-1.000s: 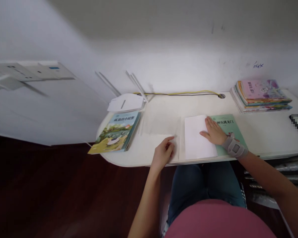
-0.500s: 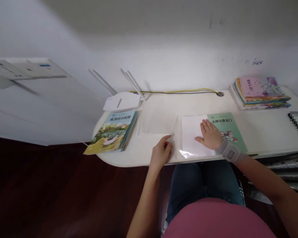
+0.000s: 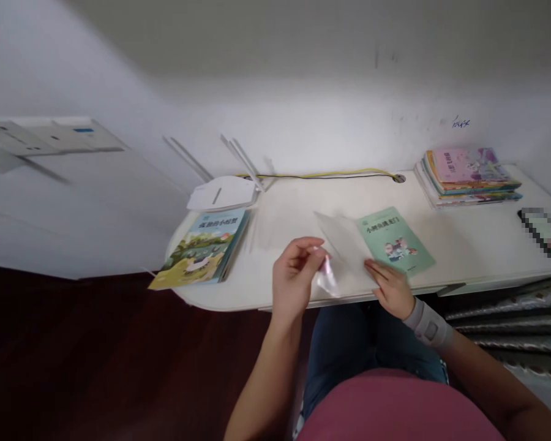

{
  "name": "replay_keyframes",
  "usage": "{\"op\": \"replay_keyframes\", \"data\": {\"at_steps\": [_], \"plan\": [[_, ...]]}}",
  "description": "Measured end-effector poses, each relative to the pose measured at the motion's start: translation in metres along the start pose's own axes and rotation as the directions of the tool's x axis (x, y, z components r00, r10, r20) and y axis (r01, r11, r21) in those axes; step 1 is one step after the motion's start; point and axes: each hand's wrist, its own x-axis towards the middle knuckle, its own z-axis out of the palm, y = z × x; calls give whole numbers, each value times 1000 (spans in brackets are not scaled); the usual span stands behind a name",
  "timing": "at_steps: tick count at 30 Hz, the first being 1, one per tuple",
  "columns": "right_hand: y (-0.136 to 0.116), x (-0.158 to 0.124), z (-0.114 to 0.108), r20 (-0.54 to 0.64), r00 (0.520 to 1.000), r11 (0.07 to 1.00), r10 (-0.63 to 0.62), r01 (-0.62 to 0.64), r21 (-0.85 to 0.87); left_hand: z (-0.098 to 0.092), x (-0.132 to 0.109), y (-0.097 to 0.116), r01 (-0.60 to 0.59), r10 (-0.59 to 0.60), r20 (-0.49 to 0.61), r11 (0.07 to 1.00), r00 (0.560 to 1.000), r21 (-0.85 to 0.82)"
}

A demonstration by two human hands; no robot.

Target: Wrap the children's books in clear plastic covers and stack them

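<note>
A clear plastic book cover [image 3: 329,278] is pinched at its near left part between the thumb and fingers of my left hand [image 3: 296,275], and its sheet is lifted off the desk. It stretches right to a thin green book [image 3: 397,242] with small printed figures, which lies slanted near the front edge. My right hand [image 3: 392,288], with a grey band on the wrist, touches the book's lower left corner. Its fingers are stretched out over the cover, and the thumb is apart, lower down.
The white desk [image 3: 284,211] has a rounded left end. A stack of books [image 3: 471,177] stands at the back right, near a phone [image 3: 544,229]. On the left are a white router [image 3: 223,193] with antennas and more books [image 3: 206,248]. Cables [image 3: 321,174] run along the wall.
My left hand has taken hold of the plastic cover and raised it. My right hand has slid down to the book's lower corner. The green book has turned counterclockwise and shifted left.
</note>
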Motion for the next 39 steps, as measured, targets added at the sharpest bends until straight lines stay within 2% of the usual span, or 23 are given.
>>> {"op": "replay_keyframes", "data": {"at_steps": [2,4,6,7,8,10,13,15,16,19,21,24,25,27,30,34,39], "plan": [[5,-3,-8,-9,995,977,100,-97,188,13,-7,9,-133,127,108,990,986,52],[14,-8,-17,-7,968,906,250,-231,353,25,-9,7,-312,267,240,933,933,179],[26,-12,-27,4,919,783,394,-338,522,37,-4,-4,-473,365,325,800,872,370],[33,-14,-32,8,889,706,457,-368,605,43,1,-12,-511,381,349,722,856,466],[41,-15,-36,14,861,629,509,-382,677,50,8,-21,-523,370,371,652,852,550],[53,-17,-45,36,816,509,577,-393,766,62,23,-39,-506,273,430,553,861,662],[69,-16,-57,81,773,446,629,-445,776,79,41,-61,-486,58,521,457,852,744],[80,-11,-64,69,753,476,654,-482,736,86,47,-72,-484,-60,551,406,833,775],[86,-8,-67,46,748,524,662,-505,686,89,49,-75,-484,-107,559,384,822,786],[110,7,-77,-21,774,733,633,-590,338,91,55,-79,-483,-194,570,360,798,798],[125,19,-83,-37,795,793,605,-598,118,91,65,-78,-433,-186,524,374,831,820],[138,34,-87,-63,799,800,599,-600,4,92,94,-77,-265,-148,351,414,924,871],[139,38,-87,-73,794,795,603,-606,-29,94,106,-77,-207,-151,297,433,943,877],[137,42,-85,-95,781,774,617,-625,-103,100,129,-80,-136,-187,250,475,950,869],[128,46,-79,-135,762,734,633,-647,-209,111,150,-84,-115,-222,264,521,939,846],[122,55,-70,-163,765,704,623,-639,-310,120,147,-89,-104,-164,216,514,963,851],[129,78,-64,-122,821,729,557,-554,-401,119,131,-91,-78,-83,130,459,988,885]]}}
